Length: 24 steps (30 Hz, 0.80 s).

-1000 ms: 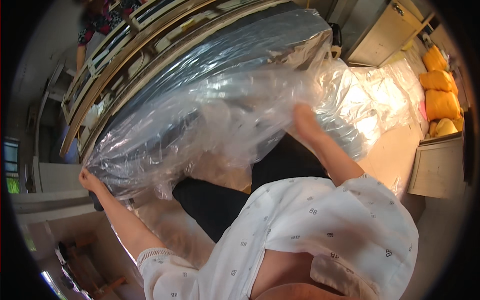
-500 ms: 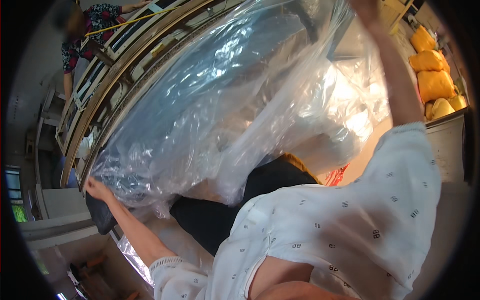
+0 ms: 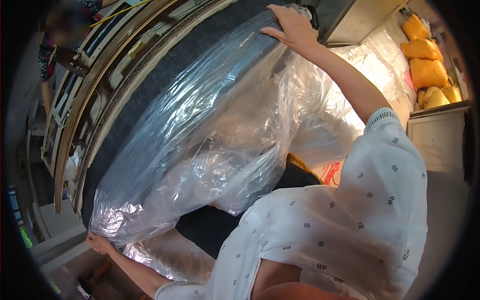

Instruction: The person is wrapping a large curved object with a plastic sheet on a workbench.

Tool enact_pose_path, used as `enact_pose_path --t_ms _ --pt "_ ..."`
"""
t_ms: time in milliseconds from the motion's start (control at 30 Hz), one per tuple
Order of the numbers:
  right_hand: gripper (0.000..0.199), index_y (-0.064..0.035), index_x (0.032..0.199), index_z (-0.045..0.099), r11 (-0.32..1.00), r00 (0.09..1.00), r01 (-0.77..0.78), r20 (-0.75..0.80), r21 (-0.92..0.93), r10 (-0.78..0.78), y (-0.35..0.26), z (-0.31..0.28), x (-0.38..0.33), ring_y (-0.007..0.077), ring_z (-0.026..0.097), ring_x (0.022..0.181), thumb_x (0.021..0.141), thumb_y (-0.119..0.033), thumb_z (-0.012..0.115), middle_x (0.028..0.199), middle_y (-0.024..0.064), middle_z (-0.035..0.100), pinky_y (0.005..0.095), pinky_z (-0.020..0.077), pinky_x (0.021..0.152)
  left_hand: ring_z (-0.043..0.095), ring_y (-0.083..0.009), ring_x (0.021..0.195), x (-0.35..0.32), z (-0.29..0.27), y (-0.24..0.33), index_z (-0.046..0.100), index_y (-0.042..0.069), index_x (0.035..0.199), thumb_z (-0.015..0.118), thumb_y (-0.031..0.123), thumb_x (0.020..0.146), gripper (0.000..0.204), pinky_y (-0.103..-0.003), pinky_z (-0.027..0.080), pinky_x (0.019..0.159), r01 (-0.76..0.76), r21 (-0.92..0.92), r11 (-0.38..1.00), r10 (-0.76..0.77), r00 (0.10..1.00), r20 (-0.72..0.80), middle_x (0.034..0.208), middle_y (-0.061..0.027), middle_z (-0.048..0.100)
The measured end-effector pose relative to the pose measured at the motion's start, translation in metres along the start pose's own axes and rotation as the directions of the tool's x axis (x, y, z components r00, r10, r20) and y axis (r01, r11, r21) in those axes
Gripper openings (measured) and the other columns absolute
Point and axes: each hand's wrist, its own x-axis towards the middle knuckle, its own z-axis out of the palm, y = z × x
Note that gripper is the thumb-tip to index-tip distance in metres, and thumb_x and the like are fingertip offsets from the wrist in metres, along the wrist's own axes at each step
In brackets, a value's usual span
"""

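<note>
Clear plastic film, crinkled and glossy, sleeves a long dark panel [image 3: 165, 85] that runs diagonally from the lower left of the view up to the upper right. The plastic bag [image 3: 200, 150] hangs loose and baggy along the panel's near edge, so it looks only partly drawn over it. The two hands are far apart, one at each end. The right hand [image 3: 292, 27] lies flat, fingers spread, on the panel's upper right end, pressing the film against it, probably to steady that end. The left hand [image 3: 100, 243] is closed on the bunched film at the lower left end, apparently keeping the bag taut along its length. Beyond the panel, several wooden frames [image 3: 75, 110] are stacked parallel to it. More clear plastic sheeting [image 3: 370, 70] lies to the right, near yellow sacks [image 3: 422, 60] by a pale cabinet [image 3: 435, 140].
</note>
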Motion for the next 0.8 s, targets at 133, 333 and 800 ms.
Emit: enact_pose_path --t_ms 133,333,800 --pt "0.04 -0.006 0.102 0.054 0.999 0.999 -0.047 0.016 0.005 0.047 0.016 0.0 0.004 0.0321 0.051 0.085 0.072 -0.03 0.065 0.087 0.0155 0.051 0.0404 0.0409 0.071 0.055 -0.033 0.098 -0.007 -0.006 0.014 0.057 0.006 0.107 0.047 0.037 0.087 0.039 -0.039 0.041 0.082 -0.008 -0.031 0.999 0.009 1.0 0.027 0.107 -0.0138 0.059" --pt "0.021 -0.0064 0.082 0.061 0.931 0.966 -0.122 0.256 0.344 0.032 0.054 0.024 0.011 0.0271 0.056 0.083 0.073 -0.025 0.065 0.085 0.0159 0.054 0.0367 0.0432 0.07 0.055 -0.0307 0.098 -0.011 -0.002 0.014 0.055 0.006 0.107 0.047 0.039 0.086 0.04 -0.038 0.04 0.083 -0.028 -0.042 0.999 0.029 0.999 0.015 0.107 -0.0124 0.059" --pt "0.023 -0.011 0.088 0.063 0.831 0.949 -0.206 0.312 0.516 0.041 0.049 0.052 0.011 0.0191 0.06 0.071 0.073 -0.029 0.063 0.076 0.0041 0.063 0.0301 0.0449 0.065 0.052 -0.0225 0.099 0.037 -0.127 -0.112 0.051 0.002 0.117 0.06 0.023 0.084 0.041 -0.033 0.045 0.081 0.273 -0.799 0.536 -0.114 0.961 0.251 0.112 -0.0123 0.054"
